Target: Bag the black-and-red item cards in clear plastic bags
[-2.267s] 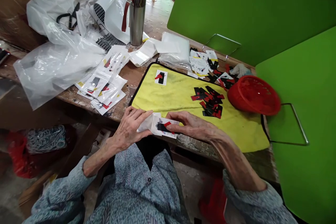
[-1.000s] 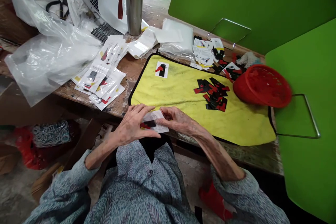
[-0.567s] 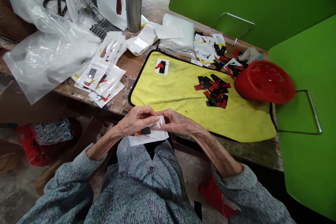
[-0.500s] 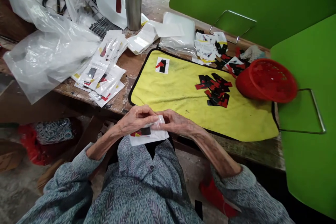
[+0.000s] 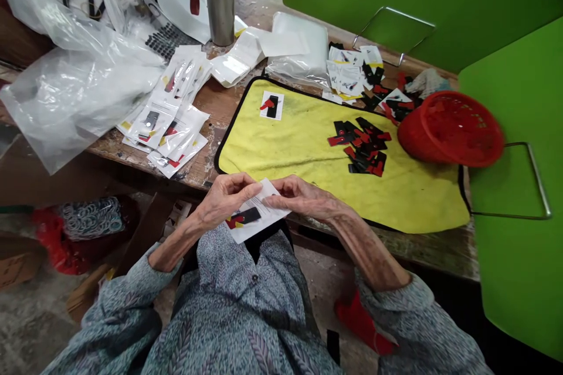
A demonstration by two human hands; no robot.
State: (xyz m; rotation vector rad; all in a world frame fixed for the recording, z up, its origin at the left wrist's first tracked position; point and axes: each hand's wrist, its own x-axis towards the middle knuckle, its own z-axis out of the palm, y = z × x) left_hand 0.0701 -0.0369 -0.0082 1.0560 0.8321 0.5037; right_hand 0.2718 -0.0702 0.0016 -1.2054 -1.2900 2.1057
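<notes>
Between my hands, above my lap, is a white plastic packet with black, red and yellow pieces showing at its lower left. My left hand pinches its upper left edge between thumb and fingers. My right hand grips the right edge, thumb on top. Beyond them a yellow cloth with black edging covers the table. On the cloth lie a white card bearing a black and red piece, and a pile of black and red pieces.
Filled packets are stacked left of the cloth, near clear plastic sheeting. A steel flask stands behind. A red basket lies tilted at the right, beside green panels. Several loose cards lie at the back.
The packet has tilted, its right side now higher, and more of its printed face shows. My right hand has shifted slightly right along its edge. The view has moved a little.
</notes>
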